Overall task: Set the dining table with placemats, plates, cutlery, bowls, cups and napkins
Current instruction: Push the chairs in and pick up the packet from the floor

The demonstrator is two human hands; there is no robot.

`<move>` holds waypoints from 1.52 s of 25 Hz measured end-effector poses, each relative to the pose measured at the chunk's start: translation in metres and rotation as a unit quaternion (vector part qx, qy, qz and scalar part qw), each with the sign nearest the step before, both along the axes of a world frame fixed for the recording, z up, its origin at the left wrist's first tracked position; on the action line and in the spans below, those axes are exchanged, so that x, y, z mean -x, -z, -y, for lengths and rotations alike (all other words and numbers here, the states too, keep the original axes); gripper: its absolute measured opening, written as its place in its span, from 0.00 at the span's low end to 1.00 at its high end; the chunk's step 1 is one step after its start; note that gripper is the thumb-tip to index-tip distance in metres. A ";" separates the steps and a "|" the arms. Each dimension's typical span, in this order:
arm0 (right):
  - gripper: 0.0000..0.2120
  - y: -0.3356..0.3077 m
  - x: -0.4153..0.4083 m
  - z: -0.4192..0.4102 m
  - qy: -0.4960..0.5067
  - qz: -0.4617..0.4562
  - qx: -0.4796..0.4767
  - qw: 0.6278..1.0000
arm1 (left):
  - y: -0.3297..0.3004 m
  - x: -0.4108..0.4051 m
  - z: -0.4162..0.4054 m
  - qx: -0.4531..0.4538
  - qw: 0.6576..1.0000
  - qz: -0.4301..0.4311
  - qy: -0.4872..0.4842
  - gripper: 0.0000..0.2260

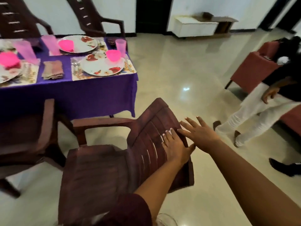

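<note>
A dark brown plastic chair (104, 173) stands in front of me, its back turned toward me. My left hand (175, 147) grips the right edge of the chair back, fingers on its front and thumb behind. My right hand (197, 133) hovers open just past that edge, fingers spread, holding nothing. At upper left the table under a purple cloth (91, 93) carries floral placemats, floral plates (101, 66), pink bowls (113, 55), pink cups (120, 44) and a folded brownish napkin (53, 70).
A second brown chair (24, 132) stands at the left by the table, and two more (96, 18) behind it. On the right another person in white trousers (254, 116) stands near red seats (250, 74). A white cabinet (194, 27) lines the far wall. The floor is glossy tile.
</note>
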State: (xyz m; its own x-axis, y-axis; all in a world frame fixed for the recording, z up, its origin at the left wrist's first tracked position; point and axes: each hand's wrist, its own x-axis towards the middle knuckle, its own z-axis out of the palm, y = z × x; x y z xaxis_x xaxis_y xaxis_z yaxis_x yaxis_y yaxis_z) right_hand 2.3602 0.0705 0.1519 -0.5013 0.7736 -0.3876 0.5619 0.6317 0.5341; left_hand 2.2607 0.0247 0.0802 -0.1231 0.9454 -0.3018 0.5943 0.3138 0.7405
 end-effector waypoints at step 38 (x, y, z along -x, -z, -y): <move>0.17 0.055 0.034 -0.016 -0.276 -0.148 0.228 0.922 | 0.013 0.053 0.124 0.088 0.887 -0.454 0.000 0.22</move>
State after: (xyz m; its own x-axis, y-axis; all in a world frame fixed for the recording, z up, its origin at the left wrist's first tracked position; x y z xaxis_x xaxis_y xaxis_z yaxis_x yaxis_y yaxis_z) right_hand 2.3262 0.0860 0.0969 -0.9060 0.1591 -0.3924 0.1658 0.9860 0.0168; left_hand 2.2079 -0.0988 0.0670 -0.3911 0.8934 -0.2212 0.9203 0.3775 -0.1028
